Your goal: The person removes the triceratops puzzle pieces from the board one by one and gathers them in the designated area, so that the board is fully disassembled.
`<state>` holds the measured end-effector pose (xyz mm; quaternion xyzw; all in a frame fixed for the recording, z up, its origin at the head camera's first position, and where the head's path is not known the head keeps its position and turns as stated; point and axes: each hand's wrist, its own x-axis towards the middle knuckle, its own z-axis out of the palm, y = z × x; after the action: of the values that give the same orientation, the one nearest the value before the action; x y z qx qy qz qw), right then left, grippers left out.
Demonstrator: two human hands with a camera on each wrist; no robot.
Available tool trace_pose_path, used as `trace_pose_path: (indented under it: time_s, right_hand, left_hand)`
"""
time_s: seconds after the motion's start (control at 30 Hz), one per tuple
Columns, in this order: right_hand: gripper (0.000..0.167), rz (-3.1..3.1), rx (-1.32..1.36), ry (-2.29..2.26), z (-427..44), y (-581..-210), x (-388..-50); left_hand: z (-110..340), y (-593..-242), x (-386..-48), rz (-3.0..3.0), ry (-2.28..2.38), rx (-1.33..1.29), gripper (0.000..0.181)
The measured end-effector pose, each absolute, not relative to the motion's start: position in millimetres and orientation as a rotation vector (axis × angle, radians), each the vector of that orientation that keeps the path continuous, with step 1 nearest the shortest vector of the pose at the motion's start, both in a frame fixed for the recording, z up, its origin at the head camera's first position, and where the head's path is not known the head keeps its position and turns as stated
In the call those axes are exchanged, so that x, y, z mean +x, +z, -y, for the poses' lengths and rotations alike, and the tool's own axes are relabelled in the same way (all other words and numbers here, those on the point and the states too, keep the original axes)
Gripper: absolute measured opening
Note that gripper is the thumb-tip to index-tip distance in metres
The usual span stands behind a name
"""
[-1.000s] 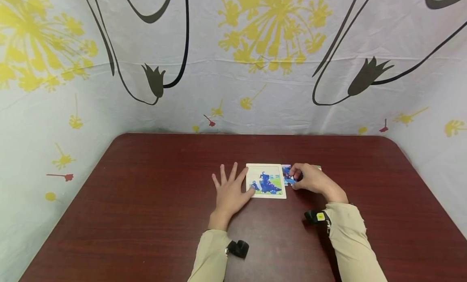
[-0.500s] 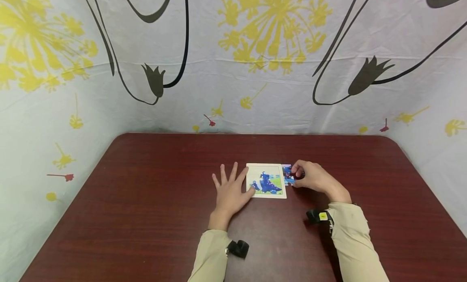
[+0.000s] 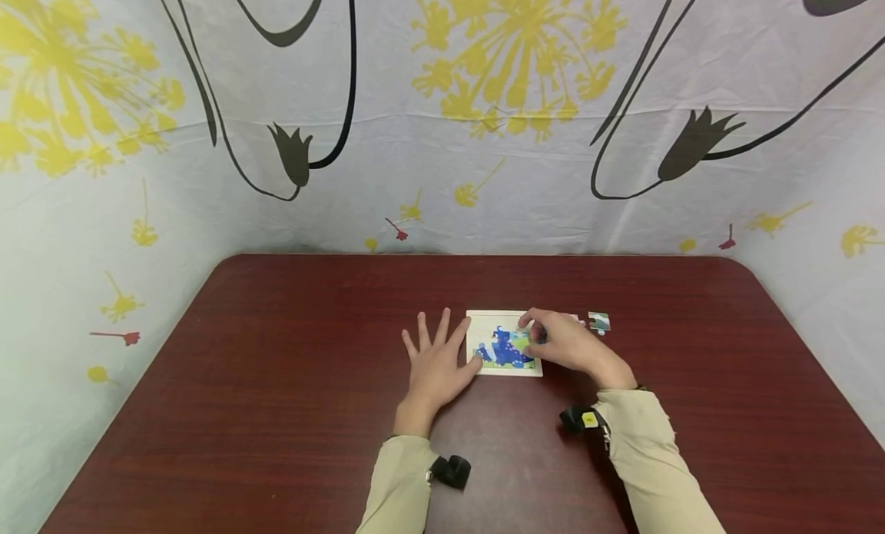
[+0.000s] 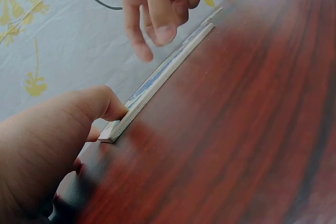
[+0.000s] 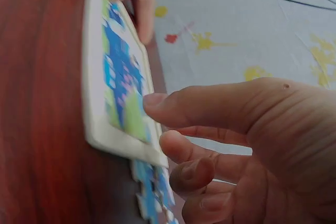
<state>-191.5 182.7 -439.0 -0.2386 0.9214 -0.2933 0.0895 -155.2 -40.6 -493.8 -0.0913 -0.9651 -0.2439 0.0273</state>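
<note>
A white-framed puzzle board (image 3: 494,371) lies on the table, its lower part filled with a blue animal on green. With fingers spread, the left hand (image 3: 435,373) rests beside it, thumb on the frame's left edge. The right hand (image 3: 577,346) is over the board's right side, fingers bent. In the right wrist view, thumb and forefinger of the right hand (image 5: 236,129) stand apart beside the picture, with no piece visible between them. Blue loose pieces (image 5: 144,182) lie past the board's edge (image 5: 123,142); the hand hides them in the head view.
A small loose piece (image 3: 598,322) lies right of the board, with part of another (image 3: 576,317) beside it, behind the right hand. The dark red table (image 3: 276,380) meets a white cloth (image 3: 387,157) with yellow and grey plant prints at the back and sides.
The right hand has moved left from the loose pieces to over the board, uncovering the small piece at the right. The left hand and the board have stayed in place.
</note>
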Motion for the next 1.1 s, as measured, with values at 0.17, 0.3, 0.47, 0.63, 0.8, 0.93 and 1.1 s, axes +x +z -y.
trace_pose_path:
  time_s: [0.17,0.3,0.47,0.63,0.8,0.93,1.1]
  right_hand:
    - [0.030,-2.682,-0.720,-0.885,-169.0,-442.8,-188.7]
    - [0.035,-2.690,-0.710,-0.849,-161.4,-445.4,-187.0]
    - [0.038,-2.728,-0.686,-0.812,-157.7,-446.8,-186.2]
    - [0.037,-2.743,-0.704,-0.800,-157.4,-446.8,-186.0]
    - [0.035,-2.728,-0.711,-0.807,-157.9,-446.9,-186.0]
    - [0.034,-2.719,-0.717,-0.815,-158.6,-447.8,-186.1]
    - [0.033,-2.733,-0.753,-0.826,-159.2,-448.4,-185.8]
  left_hand:
    - [40.5,-494.3,-155.2,2.988,-0.738,-0.284,0.069]
    - [41.1,-494.2,-155.1,2.980,-0.741,-0.295,0.068]
    - [41.5,-494.3,-155.1,2.982,-0.737,-0.302,0.068]
    - [41.2,-494.4,-155.7,2.977,-0.736,-0.299,0.068]
    - [41.2,-494.8,-156.1,2.975,-0.739,-0.301,0.068]
    - [41.4,-495.4,-155.9,2.979,-0.736,-0.300,0.069]
    - [40.8,-494.7,-155.7,2.985,-0.731,-0.295,0.069]
